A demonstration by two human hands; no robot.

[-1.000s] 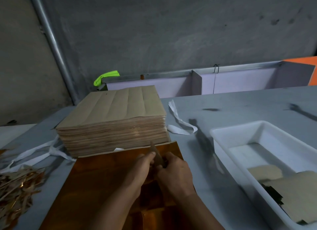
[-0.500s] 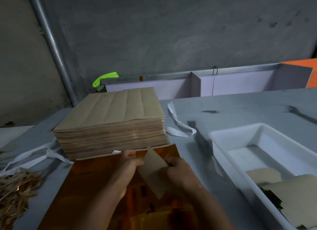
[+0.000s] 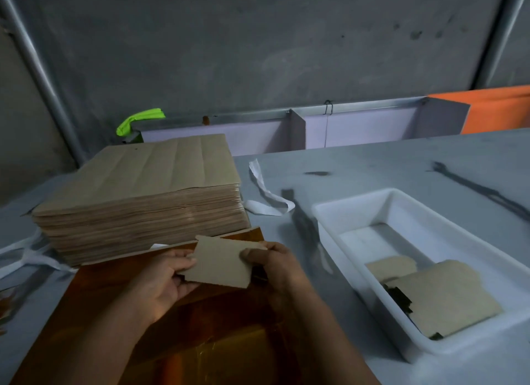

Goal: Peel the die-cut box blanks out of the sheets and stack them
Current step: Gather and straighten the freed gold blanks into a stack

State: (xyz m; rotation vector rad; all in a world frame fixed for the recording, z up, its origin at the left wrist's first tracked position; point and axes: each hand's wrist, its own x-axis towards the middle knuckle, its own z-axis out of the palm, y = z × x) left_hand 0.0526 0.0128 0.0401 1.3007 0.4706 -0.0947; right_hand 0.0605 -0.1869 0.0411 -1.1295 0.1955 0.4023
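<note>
While left hand (image 3: 160, 283), right hand (image 3: 276, 267) pinch blank (image 3: 220, 265), underside hidden — sheet (image 3: 97, 301) cropped.

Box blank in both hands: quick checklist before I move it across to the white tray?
1. Box blank free of the copper sheet: ok, lifted above it.
2. Grip: ok, left hand holds its left edge, right hand pinches its right edge.
3. Underside free of scrap: cannot tell, hidden.
4. Room in the white tray: ok, its far floor is bare.
5. Tray pile squared up: not ok, its blanks lie askew with dark pieces poking out beneath.
</note>
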